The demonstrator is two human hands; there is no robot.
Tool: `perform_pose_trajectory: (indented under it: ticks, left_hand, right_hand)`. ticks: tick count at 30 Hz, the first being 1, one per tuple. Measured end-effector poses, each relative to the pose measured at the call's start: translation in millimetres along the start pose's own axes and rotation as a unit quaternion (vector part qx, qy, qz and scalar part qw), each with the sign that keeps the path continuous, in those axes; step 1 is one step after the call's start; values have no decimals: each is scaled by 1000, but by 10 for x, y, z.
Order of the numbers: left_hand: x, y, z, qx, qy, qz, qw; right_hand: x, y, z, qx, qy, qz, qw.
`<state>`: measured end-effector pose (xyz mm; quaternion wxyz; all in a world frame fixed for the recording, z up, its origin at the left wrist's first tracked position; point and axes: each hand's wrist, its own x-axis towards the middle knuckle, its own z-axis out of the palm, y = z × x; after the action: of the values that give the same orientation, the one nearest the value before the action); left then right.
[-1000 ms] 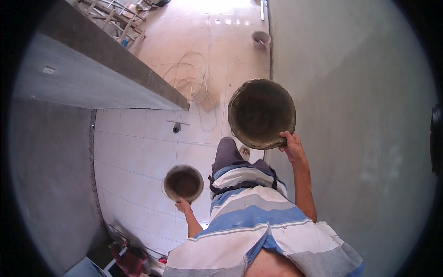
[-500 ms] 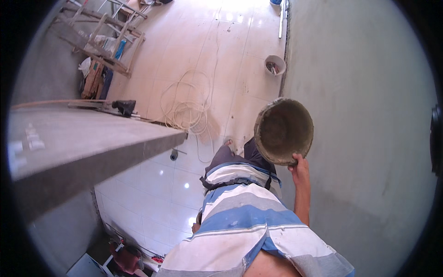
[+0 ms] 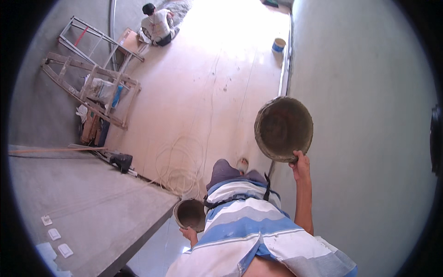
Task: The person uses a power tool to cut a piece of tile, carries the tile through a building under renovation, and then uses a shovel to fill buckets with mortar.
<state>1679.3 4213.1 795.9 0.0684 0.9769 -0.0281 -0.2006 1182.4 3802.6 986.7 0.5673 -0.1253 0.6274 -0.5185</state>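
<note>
My right hand (image 3: 301, 166) grips the near rim of a mortar-crusted bucket (image 3: 282, 131), thumb inside the edge. The bucket hangs tilted at my right, its open mouth facing up and only grey residue showing inside. Down at my left side, my left hand (image 3: 189, 234) is closed on the rim of a second grey-caked bucket (image 3: 190, 215). That bucket's right side is hidden behind my striped shirt, and its inside looks dark.
A plastered wall (image 3: 364, 129) runs along my right; a wall end with white switches (image 3: 54, 234) stands left. Coiled cable (image 3: 179, 171) lies on the tiled floor. Wooden frames (image 3: 92, 87) lean far left. A person (image 3: 159, 25) crouches at the back beside a ladder; a blue-white bucket (image 3: 278, 45) stands far right.
I have moved forward along the floor, and the view has tipped up to show the crouching person. The left bucket has come into view beside my hip; the right one stays held alike.
</note>
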Motion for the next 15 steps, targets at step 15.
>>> perform_pose_trajectory:
  ticks: [15]
  left_hand:
    - [971, 5921, 1110, -2, -37, -81, 996]
  right_hand:
    - [4807, -1420, 2198, 123, 125, 33, 984]
